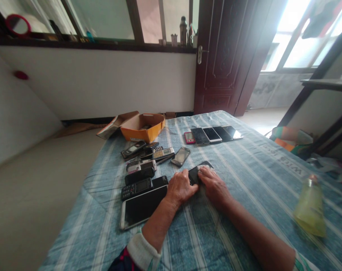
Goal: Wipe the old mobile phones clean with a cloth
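A dark smartphone (193, 175) lies on the striped cloth between my hands. My left hand (181, 188) grips its near left side with bent fingers. On the phone's right part, my right hand (213, 183) presses a small white cloth (207, 169) against the screen, fingers closed over it. Left of my hands lie a white-framed tablet (144, 207), a black keypad phone (137, 189) and several other old phones in a loose pile. A grey touchscreen phone (181, 156) rests just beyond my left hand.
Farther back, a red phone (189, 138) and several smartphones (212, 135) lie in a row. An open orange box (144, 132) stands at the back left edge. A yellow-green spray bottle (311, 209) is at the right. Beyond the table is a brown door (220, 56).
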{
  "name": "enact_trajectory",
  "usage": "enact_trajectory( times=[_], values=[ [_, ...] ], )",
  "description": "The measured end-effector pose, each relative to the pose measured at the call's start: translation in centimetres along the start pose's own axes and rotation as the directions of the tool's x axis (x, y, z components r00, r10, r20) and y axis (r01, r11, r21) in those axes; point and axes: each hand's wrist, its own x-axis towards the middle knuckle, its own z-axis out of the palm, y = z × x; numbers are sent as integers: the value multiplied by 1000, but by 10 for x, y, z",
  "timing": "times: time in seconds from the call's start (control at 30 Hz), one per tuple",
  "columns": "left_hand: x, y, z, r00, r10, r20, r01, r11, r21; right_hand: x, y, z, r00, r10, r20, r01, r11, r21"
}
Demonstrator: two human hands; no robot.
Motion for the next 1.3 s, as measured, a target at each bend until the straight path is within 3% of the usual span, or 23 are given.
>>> enact_trajectory(
  times=[0.1,0.2,0.3,0.47,0.53,0.8,0.9,1.0,1.2,1.3],
  values=[
    [-1,1,-1,1000,-4,5,4,1000,-7,-1,5,-2,988,154,-19,-155,984,-82],
    [-1,2,-2,1000,-4,5,4,1000,-5,-3,5,-1,978,206,-28,-208,969,-133],
    [-1,1,-1,1000,5,8,-5,1000,2,-8,0,2,988,150,-35,-153,977,-148],
    [0,0,2,1000,15,-6,-14,999,38,-17,-9,7,997,-68,-41,65,996,-68],
    [1,0,3,1000,22,-18,-22,999,37,-18,-10,6,995,-82,-47,79,995,-62],
    [0,1,1,1000,10,-13,-10,1000,9,-5,3,-5,990,139,-7,-139,982,-130],
    [-1,1,1,1000,15,-14,-15,1000,4,-4,6,-5,986,167,3,-166,978,-124],
    [0,1,2,1000,20,-12,-20,1000,6,-3,6,-3,995,101,1,-101,993,-67],
    [2,-2,4,999,32,-7,-32,999,28,8,-4,-3,984,-175,41,167,974,151],
    [3,-3,4,999,39,0,-39,999,35,13,-8,-5,970,-229,77,208,954,217]
  ],
)
